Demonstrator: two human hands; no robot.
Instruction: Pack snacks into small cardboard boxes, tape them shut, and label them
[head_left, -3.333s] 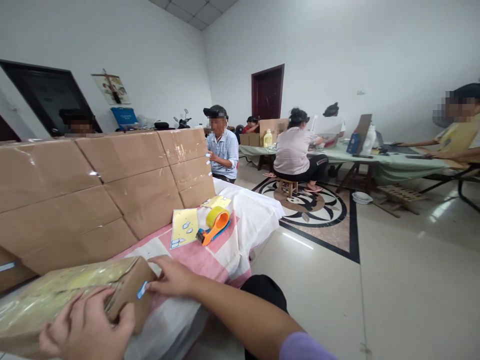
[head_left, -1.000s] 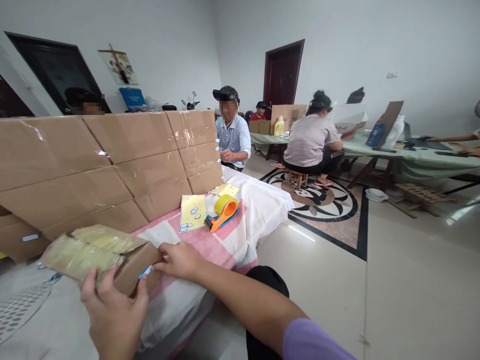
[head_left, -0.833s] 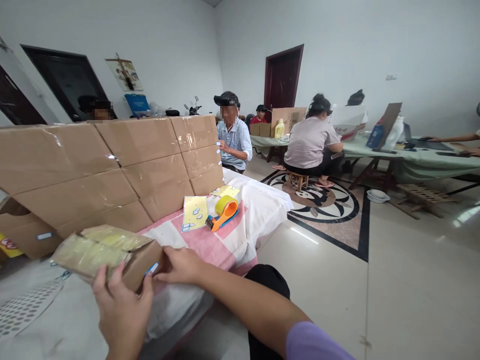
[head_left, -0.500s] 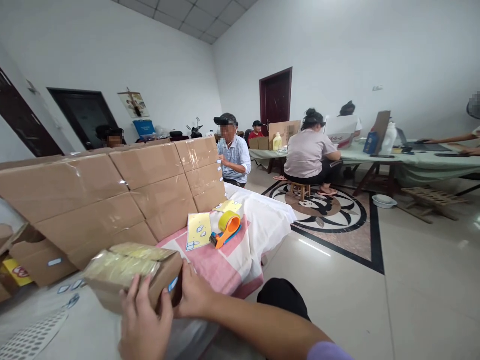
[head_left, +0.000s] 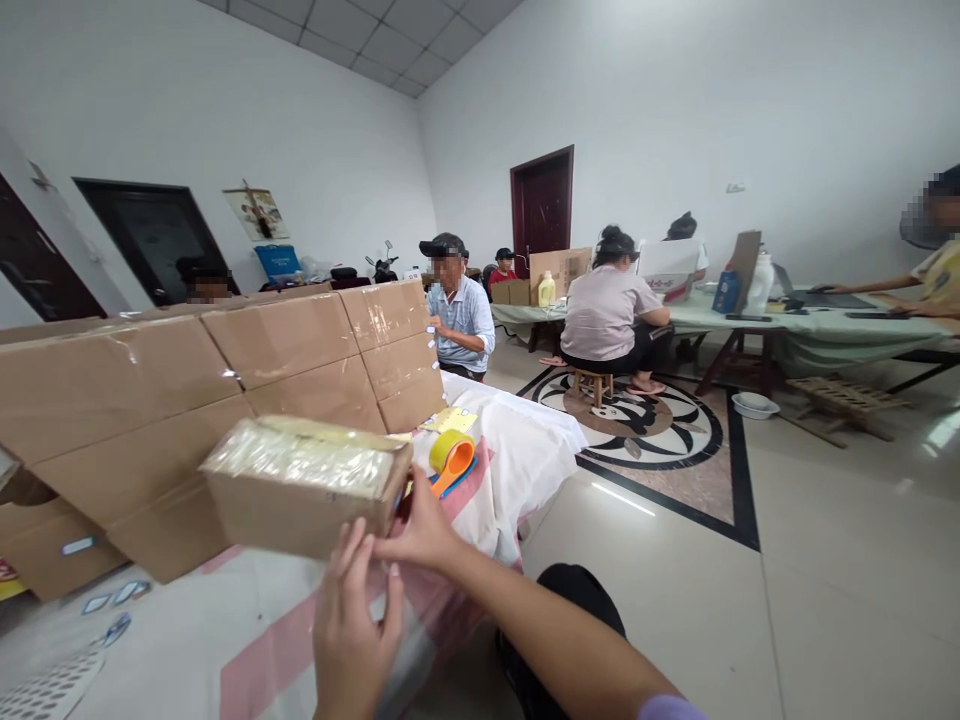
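A small cardboard box, its top covered with shiny clear-yellow tape, is tilted just above the cloth-covered table. My right hand grips its right end, with the fingers partly hidden behind the corner. At the lower right front edge, my left hand has its fingers stretched out and thumb apart, fingertips against the cardboard. Beyond the right end lies an orange tape dispenser with a yellow roll. Yellow printed sheets lie behind it, partly covered.
Stacked cardboard boxes form a wall along the table's far side. An open carton stands at left, near loose stickers on the tablecloth. A person sits behind the stack; others sit at a green-covered table.
The box has shifted right and up and turned, so its long side faces me. Both hands moved right with it. The left fingers slid from its top towards the lower corner.
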